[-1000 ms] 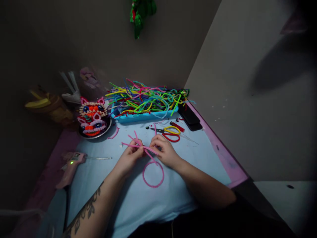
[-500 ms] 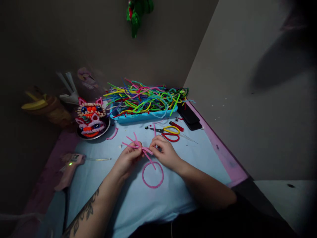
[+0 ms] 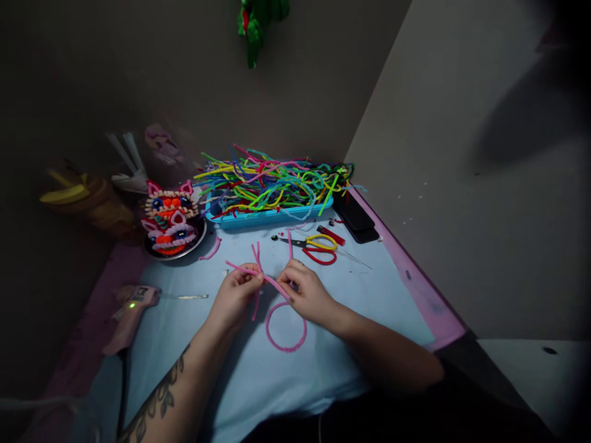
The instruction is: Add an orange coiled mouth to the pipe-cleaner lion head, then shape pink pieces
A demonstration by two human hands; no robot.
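My left hand (image 3: 234, 294) and my right hand (image 3: 306, 290) are closed, pinching thin pink pipe cleaners (image 3: 258, 271) between them over the light blue table top (image 3: 240, 363). Loose pink ends stick up and down from the pinch. A pink pipe-cleaner ring (image 3: 286, 326) hangs from the bundle below my right hand and rests on the table.
A blue tray (image 3: 268, 216) piled with coloured pipe cleaners stands at the back. Red-and-yellow scissors (image 3: 316, 247) lie just beyond my right hand. A pipe-cleaner lion head (image 3: 170, 223) sits on a plate at back left. A pink glue gun (image 3: 132, 306) lies at the left, a dark phone (image 3: 355, 220) at back right.
The pink ends have turned between my fingers; one now points down under my left hand. The ring has shifted slightly. Both hands stay in the same spot.
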